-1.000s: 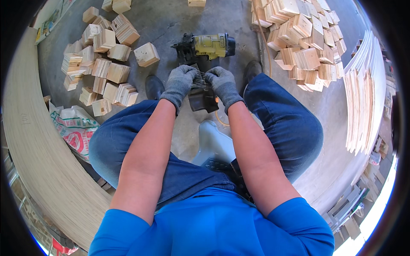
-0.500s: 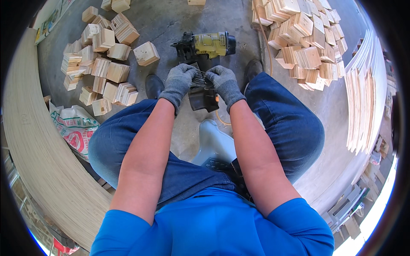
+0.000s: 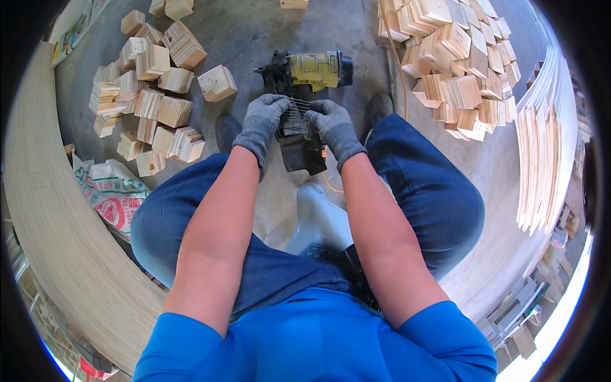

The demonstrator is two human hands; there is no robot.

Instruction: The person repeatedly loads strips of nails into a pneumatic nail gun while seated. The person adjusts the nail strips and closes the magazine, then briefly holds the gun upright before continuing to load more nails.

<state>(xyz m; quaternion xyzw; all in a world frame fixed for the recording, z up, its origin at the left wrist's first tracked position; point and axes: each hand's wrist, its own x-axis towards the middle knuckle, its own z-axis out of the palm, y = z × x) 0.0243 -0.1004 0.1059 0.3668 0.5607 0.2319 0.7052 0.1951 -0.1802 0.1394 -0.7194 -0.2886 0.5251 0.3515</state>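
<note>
A yellow and black nail gun lies on the concrete floor in front of me, its black magazine cover hanging toward me. Between my hands is a coil of wired nails, with a few strands of it stretched across at the top. My left hand, in a grey knit glove, pinches the left end of the strip. The matching gloved right hand closes on its right end. Fingertips are partly hidden behind the nails and the gloves.
Stacked plywood blocks lie at the left, and a larger pile of blocks at the right. An air hose runs past the right pile. A blue-grey plastic stool shows between my legs. A printed sack sits by my left knee.
The nail strip has spread out between my hands, showing more of the coil and strands drawn across at the top. Both hands stay in nearly the same place.
</note>
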